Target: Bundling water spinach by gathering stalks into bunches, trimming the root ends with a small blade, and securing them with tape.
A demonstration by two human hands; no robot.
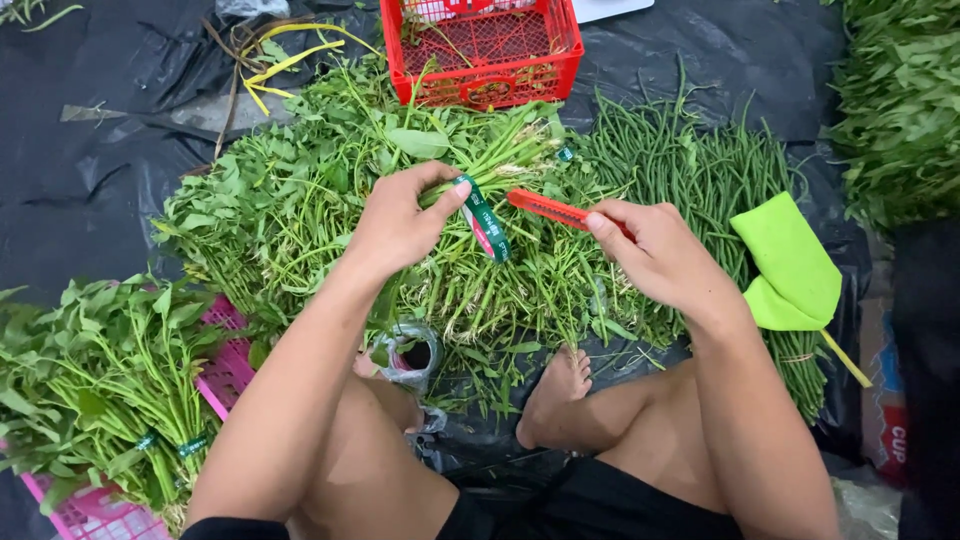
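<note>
A heap of leafy greens (pixel 300 210) fills the frame's middle. The left hand (pixel 395 225) pinches a bunch of stems (pixel 490 165) with green tape (pixel 487 228) — the banding step, seemingly. The right hand (pixel 655 250) grips a red cutter (pixel 545 207), poised to cut — a careful slice across the tape.

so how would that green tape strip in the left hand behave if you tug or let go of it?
The green tape strip hangs curved from the left hand, so it is probably floppy and very light. It looks thin, so the red cutter in the right hand should part it easily. Likely it clings to the stems.
</note>
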